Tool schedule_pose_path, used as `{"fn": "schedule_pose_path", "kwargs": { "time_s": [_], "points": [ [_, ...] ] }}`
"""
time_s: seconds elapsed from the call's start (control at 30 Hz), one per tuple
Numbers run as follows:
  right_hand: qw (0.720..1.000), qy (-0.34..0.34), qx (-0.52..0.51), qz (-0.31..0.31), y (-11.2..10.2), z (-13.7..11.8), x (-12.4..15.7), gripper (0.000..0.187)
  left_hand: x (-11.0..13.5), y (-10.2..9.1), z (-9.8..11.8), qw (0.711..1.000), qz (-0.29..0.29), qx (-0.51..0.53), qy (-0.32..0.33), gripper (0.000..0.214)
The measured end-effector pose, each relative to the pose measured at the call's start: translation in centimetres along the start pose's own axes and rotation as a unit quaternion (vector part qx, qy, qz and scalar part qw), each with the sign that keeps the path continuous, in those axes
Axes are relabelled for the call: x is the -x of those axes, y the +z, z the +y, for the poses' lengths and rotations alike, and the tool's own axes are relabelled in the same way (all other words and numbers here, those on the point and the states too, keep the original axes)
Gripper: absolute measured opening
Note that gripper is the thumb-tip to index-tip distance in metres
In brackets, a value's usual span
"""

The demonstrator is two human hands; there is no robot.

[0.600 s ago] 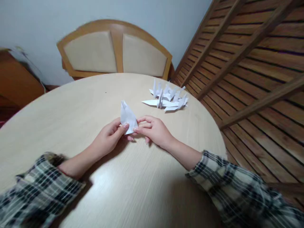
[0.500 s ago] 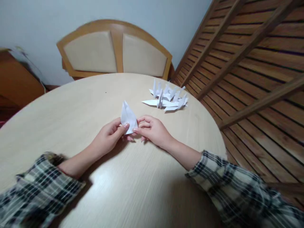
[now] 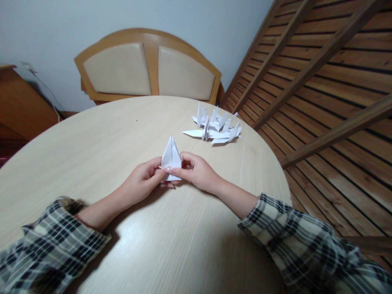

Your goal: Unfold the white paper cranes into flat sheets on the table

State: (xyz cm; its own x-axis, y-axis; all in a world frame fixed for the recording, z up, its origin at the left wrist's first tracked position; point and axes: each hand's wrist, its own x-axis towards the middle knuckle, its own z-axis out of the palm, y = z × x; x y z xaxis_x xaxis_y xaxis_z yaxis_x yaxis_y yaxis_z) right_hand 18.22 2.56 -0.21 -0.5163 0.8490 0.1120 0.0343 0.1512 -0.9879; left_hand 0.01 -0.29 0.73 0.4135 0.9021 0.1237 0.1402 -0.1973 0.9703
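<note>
A folded sheet of white origami paper (image 3: 172, 157) stands upright just above the table, kite-shaped, with its point facing away and a crease or slit down its middle. My left hand (image 3: 145, 176) grips its left side, thumb across the lower front and fingers behind. On the right side, my right hand (image 3: 197, 170) pinches it the same way, and the two thumbs meet near the centre. The fingers behind the paper are partly hidden. Farther off to the right sit several finished white paper cranes (image 3: 216, 126), grouped close together.
The round, pale wooden table (image 3: 171, 245) spreads under both arms. Behind it stands a wooden panel with cream padding (image 3: 116, 69) against the wall. A slatted wooden screen (image 3: 321, 102) rises along the right, and a brown cabinet (image 3: 24, 102) is at the far left.
The folded paper has shifted a little right and nearer to me, turning from a leftward tilt to nearly straight. My right thumb has slid across its front to meet the left thumb.
</note>
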Motion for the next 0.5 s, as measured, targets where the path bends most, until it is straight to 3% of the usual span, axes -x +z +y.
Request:
{"fn": "schedule_pose_path", "kwargs": {
  "time_s": [0.23,0.5],
  "points": [
    [0.999,-0.024,0.025,0.009,-0.04,-0.02,0.1,0.027,0.04,-0.03,-0.25,1.0,-0.007,-0.016,0.015,0.026],
    [0.999,-0.028,-0.027,-0.034,0.02,-0.67,0.35,0.017,0.19,-0.16,-0.03,0.998,-0.019,-0.057,0.03,0.027]
  ]
}}
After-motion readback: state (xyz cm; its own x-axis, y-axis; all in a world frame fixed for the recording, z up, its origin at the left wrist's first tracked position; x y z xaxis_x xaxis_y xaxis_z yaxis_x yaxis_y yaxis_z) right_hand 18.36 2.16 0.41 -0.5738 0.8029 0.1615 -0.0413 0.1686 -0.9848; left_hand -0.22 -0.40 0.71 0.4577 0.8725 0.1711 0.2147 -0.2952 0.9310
